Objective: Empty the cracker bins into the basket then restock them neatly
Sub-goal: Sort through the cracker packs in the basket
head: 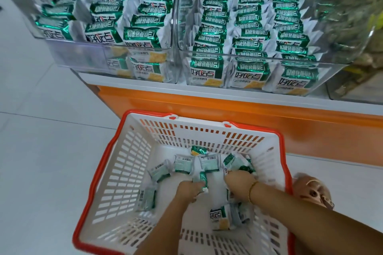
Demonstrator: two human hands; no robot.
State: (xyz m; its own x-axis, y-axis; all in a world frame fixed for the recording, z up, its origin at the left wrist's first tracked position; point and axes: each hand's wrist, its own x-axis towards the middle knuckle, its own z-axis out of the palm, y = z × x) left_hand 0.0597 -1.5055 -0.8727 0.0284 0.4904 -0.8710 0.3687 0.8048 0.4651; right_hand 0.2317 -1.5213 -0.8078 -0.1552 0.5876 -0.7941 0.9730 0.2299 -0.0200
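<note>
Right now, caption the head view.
Left hand and right hand grip green-and-white foil cracker packets in a red-rimmed white plastic basket below filled clear plastic bins.

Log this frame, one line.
hands: left hand, right hand grip packets | where: basket | bins: stocked in rows

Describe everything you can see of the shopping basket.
The basket is white plastic with slotted walls and a red rim, upright on the pale floor before the orange shelf base. Green-and-white cracker packets lie scattered on its bottom. The left hand and right hand reach inside, each gripping packets.
</note>
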